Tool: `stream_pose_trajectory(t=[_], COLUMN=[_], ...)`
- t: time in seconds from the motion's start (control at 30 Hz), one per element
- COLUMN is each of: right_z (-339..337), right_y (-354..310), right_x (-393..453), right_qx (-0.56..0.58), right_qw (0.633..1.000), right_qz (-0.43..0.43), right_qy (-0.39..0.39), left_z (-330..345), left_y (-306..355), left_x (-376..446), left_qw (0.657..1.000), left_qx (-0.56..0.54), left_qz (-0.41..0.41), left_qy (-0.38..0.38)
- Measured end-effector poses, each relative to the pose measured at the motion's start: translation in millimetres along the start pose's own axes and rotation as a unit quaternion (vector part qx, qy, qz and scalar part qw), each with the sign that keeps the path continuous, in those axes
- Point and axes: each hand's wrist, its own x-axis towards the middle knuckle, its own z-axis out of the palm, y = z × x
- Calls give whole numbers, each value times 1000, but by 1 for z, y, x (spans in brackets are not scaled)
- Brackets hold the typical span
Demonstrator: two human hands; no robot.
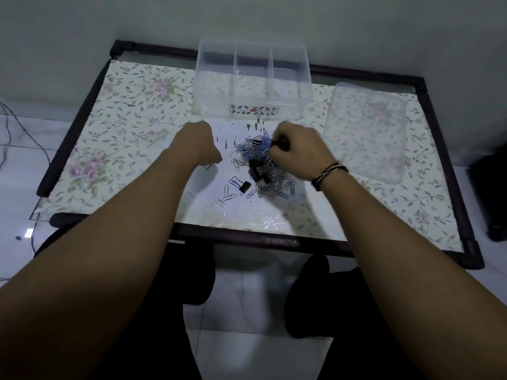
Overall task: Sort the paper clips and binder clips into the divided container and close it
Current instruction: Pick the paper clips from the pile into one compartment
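Note:
A heap of blue and silver paper clips (pixel 251 152) mixed with black binder clips (pixel 245 186) lies in the middle of the table. Behind it stands a clear divided container (pixel 252 80), open, its three compartments holding nothing I can see. Its clear lid (pixel 365 133) lies flat to the right. My right hand (pixel 297 149) sits over the right side of the heap, fingers pinched on a black binder clip at the heap's top. My left hand (pixel 196 146) is curled shut just left of the heap, and something small and dark shows under its fingertips.
The table (pixel 118 111) has a floral cover under glass and a dark frame. Cables (pixel 8 133) trail over the tiled floor at the left. A dark object (pixel 491 193) stands on the floor at the right. My knees sit under the near edge.

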Motion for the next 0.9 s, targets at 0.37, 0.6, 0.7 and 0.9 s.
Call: stream_pose_trajectory(t=[0.37,0.6,0.7,0.9], right_z=[-9,42,44,35], right_y=[32,8,13,18], right_x=[7,-1,-1,6], right_qx=[-158,-201,-194,-155], right_qw=[983,968,972,977], right_qz=[88,37,42,3], right_qy=[-34,-143,-128,-149], left_z=[29,57,46,7], left_y=[38,50,49,37], left_x=[-6,-14,-11,-6], left_qw=[992,986,989,989], left_qx=[-5,-6,-1,-31], left_qz=[128,165,149,124], left_qy=[-3,9,-6,-73])
